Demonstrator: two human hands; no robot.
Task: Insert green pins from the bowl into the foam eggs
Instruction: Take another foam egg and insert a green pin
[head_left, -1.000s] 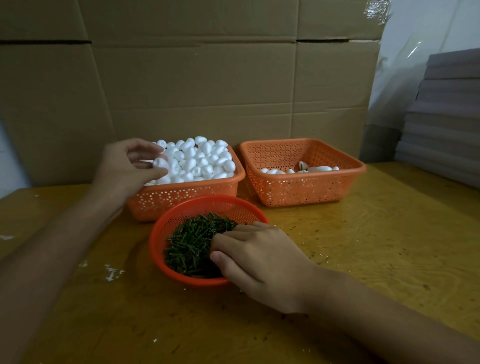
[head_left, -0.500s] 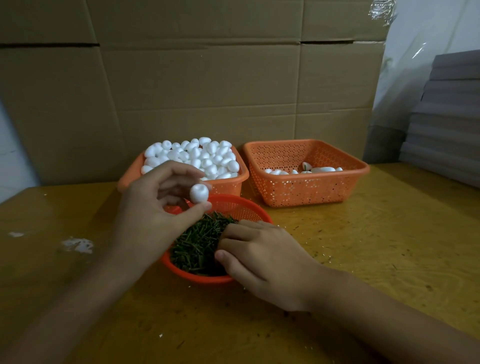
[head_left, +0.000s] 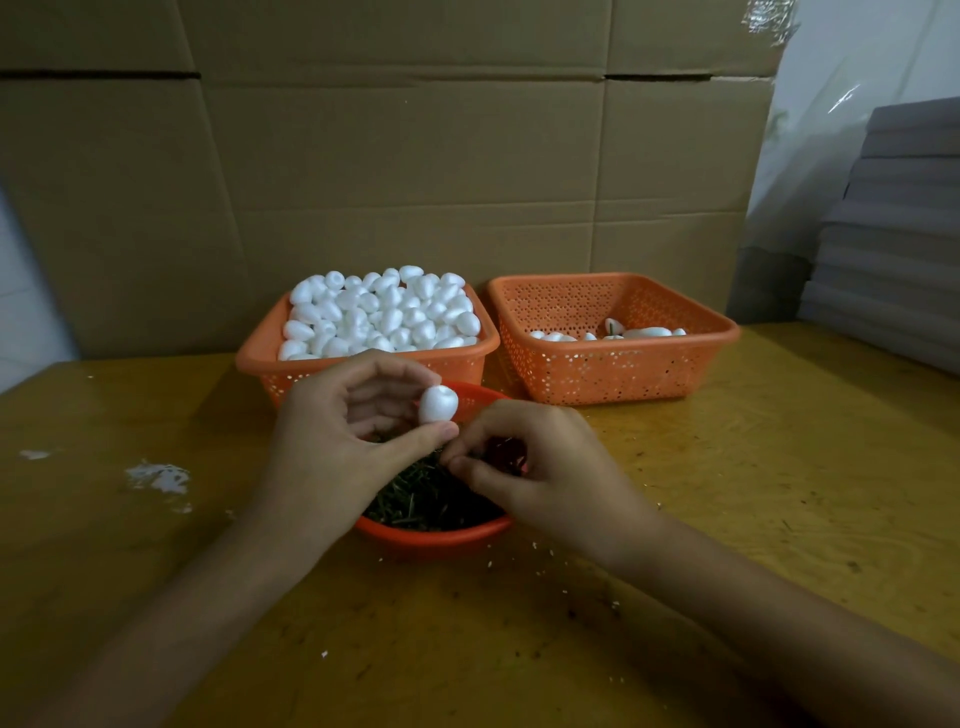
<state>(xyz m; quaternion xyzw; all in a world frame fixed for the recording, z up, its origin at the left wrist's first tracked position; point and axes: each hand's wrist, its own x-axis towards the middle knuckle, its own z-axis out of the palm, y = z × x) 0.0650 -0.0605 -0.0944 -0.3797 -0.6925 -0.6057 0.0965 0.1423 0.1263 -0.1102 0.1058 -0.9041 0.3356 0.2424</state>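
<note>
My left hand (head_left: 332, 447) pinches a white foam egg (head_left: 438, 404) between thumb and fingers, just above the round orange bowl (head_left: 431, 538) of green pins (head_left: 415, 499). My right hand (head_left: 540, 473) hovers over the bowl with thumb and forefinger pinched together just below the egg; a thin green pin seems to be between them, but it is too small to be sure. Behind the bowl, a square orange basket (head_left: 260, 358) is heaped with plain foam eggs (head_left: 384, 312).
A second orange basket (head_left: 623, 374) at the back right holds a few eggs (head_left: 644, 332). A cardboard wall (head_left: 415, 156) stands behind both baskets. Grey foam sheets (head_left: 893, 234) are stacked at the right. White crumbs (head_left: 156, 475) lie on the yellow wooden table (head_left: 779, 467).
My left hand took an egg from the heaped basket and carried it over the bowl. My right hand lifted out of the pins with its fingers pinched and moved up towards the egg.
</note>
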